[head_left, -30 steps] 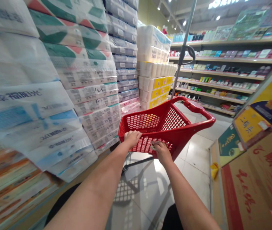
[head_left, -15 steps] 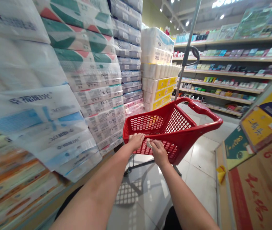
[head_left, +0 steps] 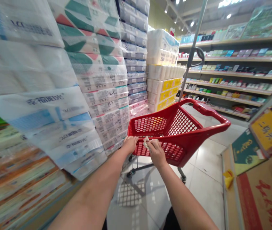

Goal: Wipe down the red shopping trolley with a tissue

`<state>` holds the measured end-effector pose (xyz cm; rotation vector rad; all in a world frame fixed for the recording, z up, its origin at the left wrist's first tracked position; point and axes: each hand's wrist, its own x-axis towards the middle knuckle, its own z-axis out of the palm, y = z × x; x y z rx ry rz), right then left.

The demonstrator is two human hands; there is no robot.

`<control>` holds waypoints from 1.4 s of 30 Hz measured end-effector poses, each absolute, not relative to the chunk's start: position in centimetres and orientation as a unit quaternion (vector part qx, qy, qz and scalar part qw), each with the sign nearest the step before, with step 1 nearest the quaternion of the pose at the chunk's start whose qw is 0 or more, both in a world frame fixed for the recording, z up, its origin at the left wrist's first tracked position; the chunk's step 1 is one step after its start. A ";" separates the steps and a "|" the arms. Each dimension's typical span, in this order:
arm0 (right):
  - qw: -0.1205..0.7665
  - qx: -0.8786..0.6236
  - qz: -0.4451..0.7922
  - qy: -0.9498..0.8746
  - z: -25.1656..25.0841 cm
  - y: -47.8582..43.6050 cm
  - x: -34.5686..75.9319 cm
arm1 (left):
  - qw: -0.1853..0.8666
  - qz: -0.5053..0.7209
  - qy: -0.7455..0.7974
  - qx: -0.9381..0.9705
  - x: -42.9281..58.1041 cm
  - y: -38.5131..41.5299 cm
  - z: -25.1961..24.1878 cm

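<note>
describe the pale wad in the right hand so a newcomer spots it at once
Find the red shopping cart, then its near rim, where the left hand rests. Beside it, the right hand pinches the pale wad: crumpled and off-white, it stands out from the red plastic around it.

You are holding your bare left arm [head_left: 97, 187] and right arm [head_left: 179, 191] out ahead, both slanting inward. Your left hand [head_left: 130, 144] is staying palm-down with its fingers bending forward over an edge, while your right hand [head_left: 156, 152], just beside but apart, is pinching with fingers curling toward the left.
</note>
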<state>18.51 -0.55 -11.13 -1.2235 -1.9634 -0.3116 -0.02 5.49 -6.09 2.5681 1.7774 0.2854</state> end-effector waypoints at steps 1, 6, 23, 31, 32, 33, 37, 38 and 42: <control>0.390 -0.478 -0.121 -0.778 -11.1 -0.6 18.1 | 0.003 0.094 0.566 0.819 0.0 5.5 -6.2; 0.372 -0.460 -0.089 -0.801 -11.2 -0.8 16.8 | 0.006 0.114 0.563 0.819 0.1 5.3 -6.8; 0.299 -0.459 -0.069 -0.834 -12.0 -0.8 16.1 | 0.018 0.156 0.560 0.814 0.5 5.9 -7.9; 0.318 -0.484 -0.096 -0.809 -10.9 -1.5 19.7 | 0.014 0.155 0.547 0.822 0.4 6.1 -8.1; 0.333 -0.485 -0.102 -0.802 -10.9 -1.6 20.2 | 0.014 0.154 0.547 0.823 0.3 6.1 -8.1; 0.352 -0.488 -0.112 -0.791 -10.9 -1.8 20.8 | 0.013 0.155 0.548 0.822 0.3 6.0 -8.1; 0.346 -0.528 -0.106 -0.768 -11.0 -2.2 23.2 | 0.013 0.159 0.554 0.817 0.2 5.9 -8.0; 0.336 -0.533 -0.096 -0.770 -11.0 -2.3 23.7 | 0.014 0.160 0.555 0.817 0.2 5.9 -7.9; 0.381 -0.521 -0.122 -0.754 -11.3 -2.7 25.3 | 0.016 0.163 0.558 0.813 0.3 5.8 -7.7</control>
